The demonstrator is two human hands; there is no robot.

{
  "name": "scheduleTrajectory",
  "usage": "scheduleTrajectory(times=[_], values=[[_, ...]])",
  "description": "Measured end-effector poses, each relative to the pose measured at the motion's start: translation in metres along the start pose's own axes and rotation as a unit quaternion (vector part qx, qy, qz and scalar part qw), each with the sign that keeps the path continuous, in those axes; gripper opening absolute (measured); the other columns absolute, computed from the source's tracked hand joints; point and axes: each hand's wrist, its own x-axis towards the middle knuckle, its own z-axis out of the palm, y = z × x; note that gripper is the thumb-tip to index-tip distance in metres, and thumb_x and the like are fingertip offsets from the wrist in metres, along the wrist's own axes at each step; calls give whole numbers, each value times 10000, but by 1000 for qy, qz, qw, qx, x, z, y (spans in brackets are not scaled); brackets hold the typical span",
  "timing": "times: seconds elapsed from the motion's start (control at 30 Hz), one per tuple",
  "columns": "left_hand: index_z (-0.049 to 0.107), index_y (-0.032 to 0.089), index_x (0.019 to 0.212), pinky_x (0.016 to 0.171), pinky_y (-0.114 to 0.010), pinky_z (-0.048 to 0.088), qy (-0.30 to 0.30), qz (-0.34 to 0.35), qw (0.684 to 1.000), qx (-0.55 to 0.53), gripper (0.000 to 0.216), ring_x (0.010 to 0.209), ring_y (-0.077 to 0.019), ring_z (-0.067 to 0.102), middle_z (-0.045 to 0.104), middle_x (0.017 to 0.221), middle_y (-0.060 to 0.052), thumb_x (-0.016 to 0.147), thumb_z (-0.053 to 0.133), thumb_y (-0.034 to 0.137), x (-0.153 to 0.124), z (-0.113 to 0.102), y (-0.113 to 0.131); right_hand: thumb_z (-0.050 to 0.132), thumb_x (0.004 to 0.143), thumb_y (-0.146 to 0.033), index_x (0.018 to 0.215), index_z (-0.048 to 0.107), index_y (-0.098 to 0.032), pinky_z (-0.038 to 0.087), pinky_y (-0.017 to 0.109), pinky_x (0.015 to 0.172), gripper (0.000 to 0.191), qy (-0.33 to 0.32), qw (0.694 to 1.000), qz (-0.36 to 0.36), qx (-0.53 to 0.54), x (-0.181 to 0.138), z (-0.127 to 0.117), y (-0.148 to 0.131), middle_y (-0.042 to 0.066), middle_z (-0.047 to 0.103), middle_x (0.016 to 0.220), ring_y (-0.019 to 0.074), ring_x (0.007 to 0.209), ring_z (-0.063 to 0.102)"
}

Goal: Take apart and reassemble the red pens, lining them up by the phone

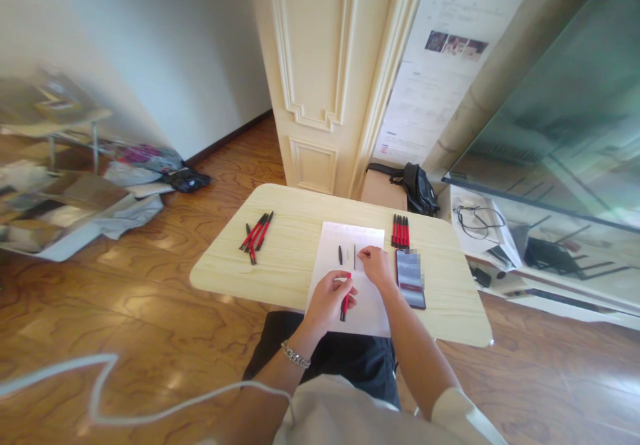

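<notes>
My left hand (331,300) is closed around the red barrel of a pen (345,308), its dark end pointing down toward me. Fingers pinched together, my right hand (376,265) is low over a white sheet of paper (370,315). Just left of its fingertips lies a thin dark pen refill (355,257); whether they touch it I cannot tell. A black pen tip piece (341,255) rests farther left on the paper. Between the two is a small pale part, possibly a spring (349,255). What the right fingertips hold, if anything, is hidden.
Several red-and-black pens (257,235) lie loosely on the left of the pale table (290,225). At the right, several similar pens (401,231) form a neat row above a phone (410,278). A white cable (200,398) crosses the lower left.
</notes>
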Motion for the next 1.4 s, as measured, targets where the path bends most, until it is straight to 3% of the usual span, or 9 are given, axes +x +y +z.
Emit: scheduleTrajectory(times=[0.17,0.37,0.5,0.67,0.83,0.93,1.03,1.23,1.4], values=[[587,135,990,526,-268,501,10,-10,1000,-16,445,559,-164,648,693,742,-71,729,691,480,4,-1,1,571,791,-297,836,720,-181,411,288,729,195,4,1000,6,-9,-2,4,0,77,707,850,202,809,626],[631,154,922,670,-299,529,67,44,997,-4,372,763,-210,689,729,820,-92,726,700,462,9,1,2,489,847,-410,904,663,-178,429,285,688,295,56,991,12,118,-23,-14,-8,52,688,808,182,733,606],[630,162,946,792,-325,520,92,88,992,10,348,912,-230,682,733,925,-104,755,680,449,13,1,5,572,806,-394,831,645,-201,436,272,656,208,-29,982,-37,183,-57,-17,-21,36,682,788,172,723,600],[610,158,1009,775,-345,526,74,90,992,43,372,858,-228,690,725,944,-108,792,640,458,17,3,6,609,782,-346,792,625,-220,431,256,599,127,-74,977,-35,198,-80,-13,-29,11,679,774,156,687,606],[595,146,1075,825,-363,515,56,83,995,4,431,939,-230,667,717,960,-122,759,682,426,17,3,2,590,788,-361,813,617,-199,434,262,610,167,-25,985,-3,172,-56,-23,-15,15,671,722,156,654,604],[610,153,1031,815,-351,518,67,76,995,-7,418,950,-224,661,715,969,-118,725,711,419,15,1,0,595,778,-336,823,629,-195,425,273,656,152,23,995,43,86,-32,-28,-2,19,684,745,167,697,621],[624,153,990,799,-340,522,76,75,994,-5,400,895,-212,669,718,899,-100,712,718,426,15,-3,-2,584,789,-311,834,640,-198,403,277,673,134,28,998,56,6,-16,-24,6,26,696,773,178,744,626],[630,152,948,770,-336,525,81,78,994,6,369,833,-200,663,705,822,-75,716,716,425,18,-11,-6,572,814,-283,829,650,-175,377,267,677,134,24,996,34,-83,-14,-6,10,68,693,818,182,770,613],[632,157,902,723,-303,520,81,74,994,18,326,779,-177,651,691,784,-58,730,704,425,18,-12,-7,563,822,-290,814,650,-186,371,259,667,136,24,996,32,-82,-14,-6,9,55,689,813,172,754,604]])
